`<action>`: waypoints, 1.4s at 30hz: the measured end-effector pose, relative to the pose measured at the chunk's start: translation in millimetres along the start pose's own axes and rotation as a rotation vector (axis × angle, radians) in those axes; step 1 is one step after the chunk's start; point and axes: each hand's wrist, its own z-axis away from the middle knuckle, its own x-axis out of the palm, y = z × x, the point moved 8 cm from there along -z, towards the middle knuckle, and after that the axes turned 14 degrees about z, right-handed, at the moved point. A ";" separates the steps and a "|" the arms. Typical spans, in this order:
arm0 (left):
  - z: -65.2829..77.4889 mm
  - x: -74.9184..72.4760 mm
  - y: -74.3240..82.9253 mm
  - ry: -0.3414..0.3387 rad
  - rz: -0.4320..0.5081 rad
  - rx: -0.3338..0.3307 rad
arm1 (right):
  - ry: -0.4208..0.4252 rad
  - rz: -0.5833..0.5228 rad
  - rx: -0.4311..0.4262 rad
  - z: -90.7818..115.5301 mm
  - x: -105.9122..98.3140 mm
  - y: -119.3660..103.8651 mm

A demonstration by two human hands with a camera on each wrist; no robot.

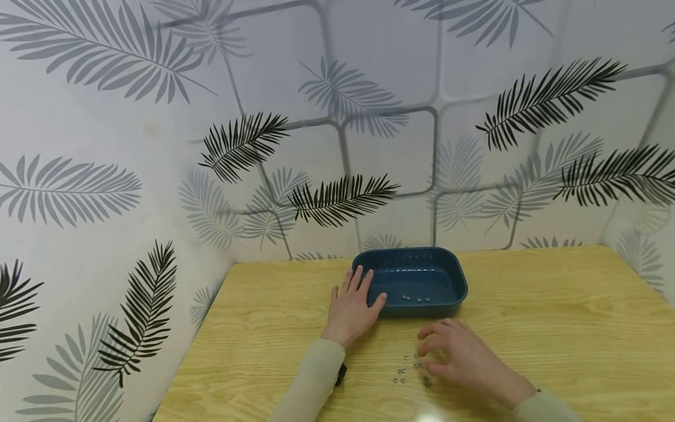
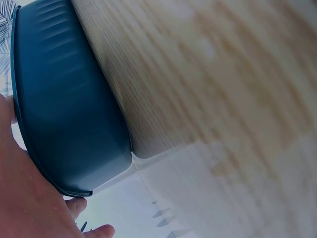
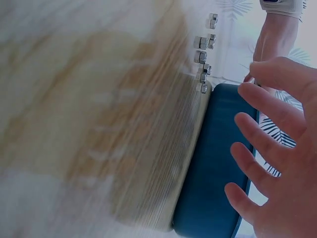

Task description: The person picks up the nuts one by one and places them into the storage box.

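Note:
A deep blue rectangular pan stands at the table's far edge, with several small metal nuts on its floor. My left hand rests on the pan's left end, fingers spread over the rim and thumb along the near side. More hex nuts lie loosely grouped on the table in front of the pan. Over the right side of that group is my right hand. Its thumb and index finger come together around a small nut, mostly hidden; the other fingers are spread.
The wood-grain table runs back to a wall with leaf-patterned covering. A dark object shows beside the left sleeve. Table surface extends on both sides of the pan.

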 end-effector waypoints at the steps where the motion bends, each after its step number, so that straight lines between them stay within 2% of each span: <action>1: 0.1 0.4 -0.3 -0.001 0.003 0.000 | -0.016 -0.004 0.006 0.5 1.4 0.3; 11: 0.8 2.0 -2.7 0.002 -0.009 -0.009 | -0.165 -0.032 0.047 5.4 12.5 -1.5; 26: 0.6 2.5 -1.4 0.000 0.009 -0.005 | -0.105 0.027 0.010 12.4 16.3 -6.6; 34: -0.6 -1.3 1.2 0.006 0.009 0.001 | -0.139 0.026 -0.001 8.2 19.5 -7.4; 42: -0.9 1.2 0.2 0.005 -0.003 -0.003 | -0.196 0.013 -0.006 4.7 25.7 -9.6</action>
